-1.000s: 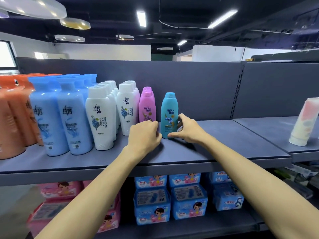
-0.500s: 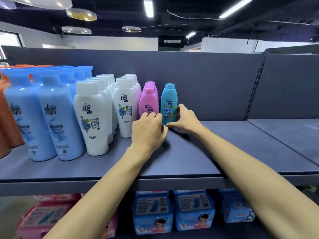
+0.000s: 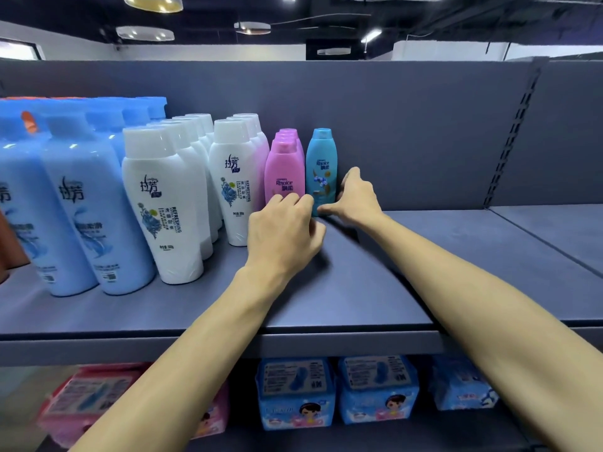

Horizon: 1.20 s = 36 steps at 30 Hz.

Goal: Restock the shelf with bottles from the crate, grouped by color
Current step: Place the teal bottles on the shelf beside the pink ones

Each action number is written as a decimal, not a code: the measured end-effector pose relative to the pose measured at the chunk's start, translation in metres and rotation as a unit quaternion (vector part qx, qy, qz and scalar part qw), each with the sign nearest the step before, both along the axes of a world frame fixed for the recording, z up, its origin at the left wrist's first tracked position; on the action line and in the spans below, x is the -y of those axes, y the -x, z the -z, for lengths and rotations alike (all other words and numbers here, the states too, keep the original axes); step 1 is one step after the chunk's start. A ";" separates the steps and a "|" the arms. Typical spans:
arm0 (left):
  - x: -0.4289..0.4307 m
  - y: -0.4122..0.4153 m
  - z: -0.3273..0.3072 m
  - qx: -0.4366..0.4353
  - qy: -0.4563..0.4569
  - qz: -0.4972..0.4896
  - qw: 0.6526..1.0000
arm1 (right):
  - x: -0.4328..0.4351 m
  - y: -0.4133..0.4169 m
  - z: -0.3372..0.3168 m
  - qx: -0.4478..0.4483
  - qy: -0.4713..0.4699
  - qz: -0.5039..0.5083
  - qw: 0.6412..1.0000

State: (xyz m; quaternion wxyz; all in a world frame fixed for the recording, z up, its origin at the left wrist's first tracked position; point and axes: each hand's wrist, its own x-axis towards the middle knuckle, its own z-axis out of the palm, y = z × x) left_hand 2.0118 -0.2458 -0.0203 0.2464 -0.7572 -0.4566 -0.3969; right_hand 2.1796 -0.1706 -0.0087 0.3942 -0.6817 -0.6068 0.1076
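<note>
The teal bottle (image 3: 321, 171) stands upright at the back of the shelf (image 3: 359, 288). It is just beside the pink row (image 3: 283, 177) on its left, with bare shelf on its right.

Your right grip (image 3: 357, 199) is spread around the bottle's foot, thumb laid along the front of the base and fingers up against the right flank. Your left grip (image 3: 284, 230) has its fingers curled, with the tips hidden behind the knuckles at the feet of the pink and teal bottles. From this view it cannot be told whether it pinches anything or only nudges.

Treat this bottle as light, glossy plastic. It is likely stiff enough to hold its shape, with walls that give a little under a hard squeeze, and smooth enough to slip through a loose hold. It is tall for its narrow foot, so it will probably tip sooner than it slides.

If you are only squaring it up, keep your pressure low, at the base where your thumb already lies. A push near the shoulder could rock it into the pink row, which stands in single file and may fall like dominoes.

If you need to lift it, take it across the waist at the label, thumb in front and fingers behind. Avoid the tapered neck and the cap.
</note>
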 end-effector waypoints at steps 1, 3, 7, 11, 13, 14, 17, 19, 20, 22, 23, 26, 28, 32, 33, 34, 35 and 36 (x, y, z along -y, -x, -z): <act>0.000 0.000 0.000 0.003 0.008 0.001 1.000 | 0.001 0.001 0.000 0.001 -0.001 0.005 1.000; 0.000 0.001 -0.001 0.008 0.018 -0.003 1.000 | 0.003 0.003 -0.002 0.015 -0.004 0.014 1.000; 0.000 0.003 0.000 0.001 0.003 -0.014 1.000 | 0.016 0.009 -0.007 0.045 0.010 0.019 0.999; 0.001 0.003 0.001 -0.008 -0.002 -0.023 1.000 | 0.035 0.012 -0.013 0.055 0.024 0.005 0.998; 0.004 0.003 0.000 -0.017 0.010 -0.028 0.999 | 0.049 0.014 -0.018 0.061 0.023 0.002 0.998; 0.005 0.003 -0.001 -0.024 0.018 -0.031 0.999 | 0.057 0.015 -0.021 0.065 0.022 0.001 0.998; 0.011 0.004 -0.001 -0.079 0.044 -0.041 0.995 | 0.081 0.017 -0.026 0.072 0.018 -0.004 0.997; 0.018 0.005 -0.001 -0.108 0.044 -0.050 0.992 | 0.097 0.018 -0.029 0.083 0.015 -0.008 0.996; 0.023 0.007 -0.002 -0.114 0.038 -0.051 0.991 | 0.107 0.019 -0.030 0.091 0.014 -0.010 0.996; 0.032 0.010 -0.006 -0.125 0.029 -0.044 0.991 | 0.122 0.018 -0.032 0.109 0.012 -0.015 0.994; 0.037 0.011 -0.008 -0.131 0.031 -0.040 0.990 | 0.131 0.019 -0.033 0.117 0.010 -0.017 0.993; 0.053 0.015 -0.017 -0.141 0.056 -0.030 0.988 | 0.155 0.027 -0.031 0.130 0.007 -0.019 0.991; 0.066 0.019 -0.021 -0.150 0.058 -0.018 0.987 | 0.169 0.033 -0.024 0.152 0.002 -0.020 0.988; 0.102 0.041 -0.027 -0.183 0.036 0.027 0.982 | 0.204 0.038 -0.011 0.189 -0.036 -0.020 0.981; 0.111 0.047 -0.028 -0.178 0.028 0.037 0.983 | 0.214 0.039 -0.008 0.192 -0.052 -0.017 0.980; 0.120 0.053 -0.027 -0.167 0.026 0.048 0.984 | 0.226 0.040 -0.003 0.191 -0.070 -0.014 0.979; 0.128 0.057 -0.024 -0.157 0.024 0.059 0.985 | 0.238 0.042 0.003 0.186 -0.091 -0.010 0.978; 0.136 0.060 -0.020 -0.152 0.019 0.068 0.986 | 0.250 0.044 0.010 0.183 -0.110 -0.009 0.977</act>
